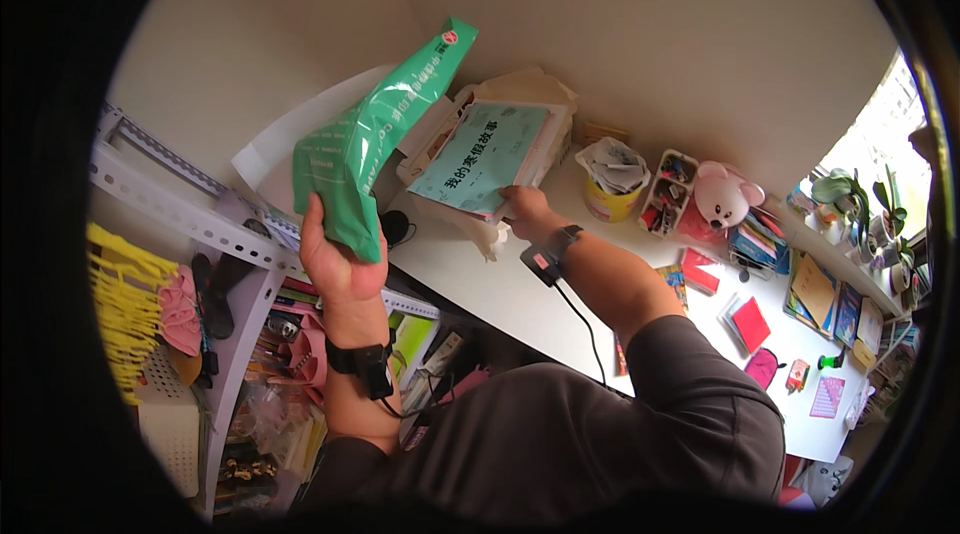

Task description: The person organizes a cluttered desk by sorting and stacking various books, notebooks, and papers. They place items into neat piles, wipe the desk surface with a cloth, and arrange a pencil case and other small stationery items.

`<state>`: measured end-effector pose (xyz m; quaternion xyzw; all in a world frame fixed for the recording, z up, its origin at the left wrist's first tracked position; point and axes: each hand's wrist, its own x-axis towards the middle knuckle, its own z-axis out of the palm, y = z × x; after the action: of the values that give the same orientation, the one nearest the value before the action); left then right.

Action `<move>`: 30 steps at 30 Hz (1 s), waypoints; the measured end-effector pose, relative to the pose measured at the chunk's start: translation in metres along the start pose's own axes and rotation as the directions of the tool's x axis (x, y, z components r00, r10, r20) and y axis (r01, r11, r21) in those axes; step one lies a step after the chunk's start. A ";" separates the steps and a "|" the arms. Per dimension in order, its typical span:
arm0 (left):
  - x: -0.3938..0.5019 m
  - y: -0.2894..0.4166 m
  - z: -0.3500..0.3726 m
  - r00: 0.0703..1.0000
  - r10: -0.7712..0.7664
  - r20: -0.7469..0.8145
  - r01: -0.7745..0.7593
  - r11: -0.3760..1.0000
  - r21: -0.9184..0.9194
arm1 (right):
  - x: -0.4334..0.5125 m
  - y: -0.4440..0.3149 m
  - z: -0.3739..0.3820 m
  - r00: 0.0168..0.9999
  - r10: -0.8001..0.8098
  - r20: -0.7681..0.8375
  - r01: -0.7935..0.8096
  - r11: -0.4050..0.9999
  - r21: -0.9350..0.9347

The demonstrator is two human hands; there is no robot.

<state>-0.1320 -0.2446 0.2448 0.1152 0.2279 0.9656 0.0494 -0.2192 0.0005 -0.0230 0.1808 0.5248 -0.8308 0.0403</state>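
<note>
My left hand [345,253] grips the lower end of a glossy green copy-paper package [367,133] and holds it up, tilted. The package bears printed writing. Lower to the right, my right hand [527,210] pinches the near corner of a light blue printed booklet or sheet [487,151]. This lies at the top of a stack of papers with pinkish edges. Beneath the stack is a pale basket or box [568,148] with torn cream paper [517,84] at its back. A white sheet or board [277,133] leans behind the green package, partly hidden by it.
On the white desk [480,271] stand a yellow bucket [609,200] of crumpled paper, an organizer tray [667,193] and a pink bear figure [724,196]. Books and a red box [750,324] lie rightward. A perforated metal shelf frame [195,219] stands left. Potted plants [862,219] line the window.
</note>
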 end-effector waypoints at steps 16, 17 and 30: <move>0.007 -0.016 -0.028 0.996 -0.018 -0.092 0.027 0.995 0.094 | 0.128 0.032 -0.002 0.980 -0.184 0.080 0.199 0.827 -0.525; 0.007 -0.017 -0.029 0.994 -0.032 -0.100 0.040 0.996 0.075 | 0.125 0.029 -0.001 0.979 -0.192 0.063 0.195 0.816 -0.545; 0.013 -0.033 -0.035 0.993 -0.051 -0.107 0.067 0.986 0.150 | 0.035 0.002 0.013 0.970 0.216 -0.109 -0.215 0.976 0.028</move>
<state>-0.1518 -0.2281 0.2023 0.0623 0.3071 0.9479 0.0571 -0.2545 -0.0076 -0.0313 0.2830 0.4969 -0.8143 0.0994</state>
